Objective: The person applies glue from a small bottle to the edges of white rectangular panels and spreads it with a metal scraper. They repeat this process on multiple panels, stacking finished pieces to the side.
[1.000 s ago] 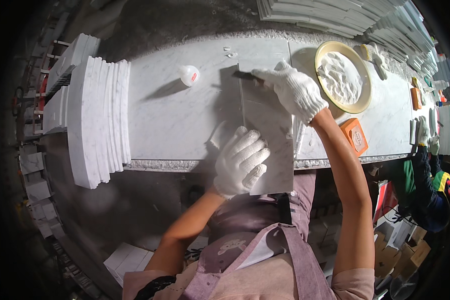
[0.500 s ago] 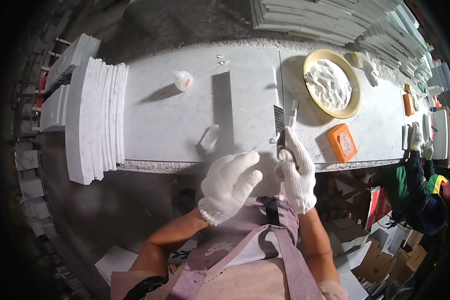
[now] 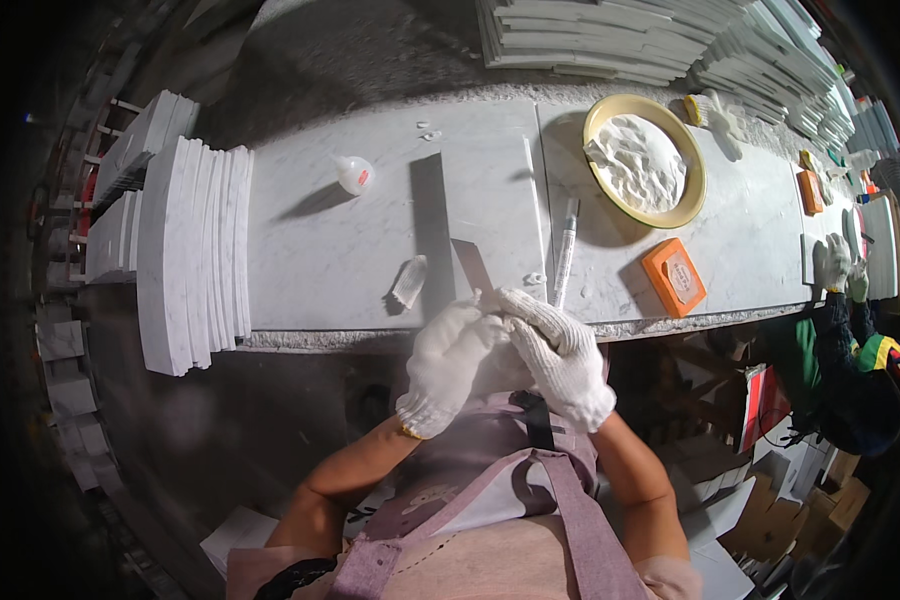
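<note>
Your right hand point(image 3: 560, 362) curls tightly round the near end of the blade point(image 3: 472, 264), over the near part of the slab point(image 3: 495, 190); your left hand point(image 3: 444, 360), half-curled, meets it, grip unclear. Probably light, stiff, sharp: hold that end.

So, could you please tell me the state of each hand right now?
Left hand: curled close to the flat blade; its grip cannot be told.
Right hand: closed, holding the flat blade.
</note>
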Demonstrator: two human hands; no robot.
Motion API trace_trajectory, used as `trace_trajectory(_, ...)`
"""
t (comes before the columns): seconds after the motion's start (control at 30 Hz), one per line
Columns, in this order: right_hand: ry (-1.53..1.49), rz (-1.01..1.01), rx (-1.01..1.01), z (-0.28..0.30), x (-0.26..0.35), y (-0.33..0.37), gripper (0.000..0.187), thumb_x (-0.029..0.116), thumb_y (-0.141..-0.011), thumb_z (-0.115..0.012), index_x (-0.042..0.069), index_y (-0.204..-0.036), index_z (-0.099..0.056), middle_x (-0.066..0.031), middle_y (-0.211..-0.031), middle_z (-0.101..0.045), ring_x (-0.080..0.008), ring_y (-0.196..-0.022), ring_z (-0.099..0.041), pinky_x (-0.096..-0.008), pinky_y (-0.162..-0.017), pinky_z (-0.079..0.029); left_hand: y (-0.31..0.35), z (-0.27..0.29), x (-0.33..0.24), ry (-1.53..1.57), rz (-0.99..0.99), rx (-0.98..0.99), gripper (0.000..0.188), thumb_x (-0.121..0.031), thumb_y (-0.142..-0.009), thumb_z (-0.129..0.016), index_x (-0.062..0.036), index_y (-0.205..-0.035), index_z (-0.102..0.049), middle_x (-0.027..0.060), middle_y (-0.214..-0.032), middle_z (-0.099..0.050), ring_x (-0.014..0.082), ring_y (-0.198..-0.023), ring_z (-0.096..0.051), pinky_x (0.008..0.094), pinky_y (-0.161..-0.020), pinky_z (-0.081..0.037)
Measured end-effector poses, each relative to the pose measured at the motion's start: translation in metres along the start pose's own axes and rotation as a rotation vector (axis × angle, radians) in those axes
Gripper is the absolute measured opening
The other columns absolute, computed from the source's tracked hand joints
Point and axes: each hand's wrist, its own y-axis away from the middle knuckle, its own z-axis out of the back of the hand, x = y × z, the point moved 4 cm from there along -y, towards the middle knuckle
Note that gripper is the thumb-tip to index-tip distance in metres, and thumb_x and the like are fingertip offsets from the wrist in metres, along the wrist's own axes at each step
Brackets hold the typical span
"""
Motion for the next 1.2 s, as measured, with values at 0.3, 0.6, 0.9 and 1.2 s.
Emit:
trace_trajectory(0.3,0.875,0.562,-0.521,0.105,0.049,-0.084,0.033,0.014,-0.095,-0.078,0.011,-0.127,-0.071,-0.012,-0.111,-0.072,-0.0237,-0.091,-0.073,-0.0389,-0.077,-0.059,-0.006,0.01,-0.015,0.14,0.116,0.091,0.018,-0.018,-0.107,-0.068,-0.0011,-0.112,-0.068,0.0085,-0.1,-0.074,0.018,-0.078,-0.073,0.0282,-0.082,-0.056)
trace_trajectory(0.6,1.237,0.337,-0.406,0.123,0.065,-0.141,0.023,0.031,-0.099,-0.067,0.016,-0.112,-0.078,-0.0094,-0.106,-0.075,-0.0333,-0.103,-0.071,-0.0478,-0.086,-0.055,0.002,0.017,-0.022,-0.137,0.201,0.064,0.027,-0.015,-0.104,-0.065,0.0038,-0.123,-0.064,0.0095,-0.098,-0.07,0.0158,-0.077,-0.07,0.0297,-0.072,-0.059)
trace_trajectory(0.9,-0.205,0.187,-0.589,0.046,-0.005,-0.006,0.024,-0.004,-0.098,-0.073,0.0,-0.121,-0.071,-0.0093,-0.107,-0.076,-0.0133,-0.086,-0.073,-0.0242,-0.073,-0.06,-0.017,0.012,-0.012,-0.251,0.109,0.103,0.028,-0.015,-0.102,-0.066,0.0009,-0.125,-0.068,0.0012,-0.1,-0.069,0.0075,-0.08,-0.063,0.0252,-0.067,-0.055)
trace_trajectory(1.2,0.549,0.139,-0.262,0.015,-0.015,-0.016,0.041,0.008,-0.099,-0.067,0.01,-0.14,-0.068,-0.0162,-0.098,-0.074,-0.0296,-0.082,-0.073,-0.039,-0.074,-0.058,-0.015,0.014,-0.014,-0.186,0.16,0.057,0.026,-0.023,-0.099,-0.071,-0.0018,-0.115,-0.069,0.0013,-0.088,-0.066,0.0088,-0.079,-0.063,0.0253,-0.063,-0.055)
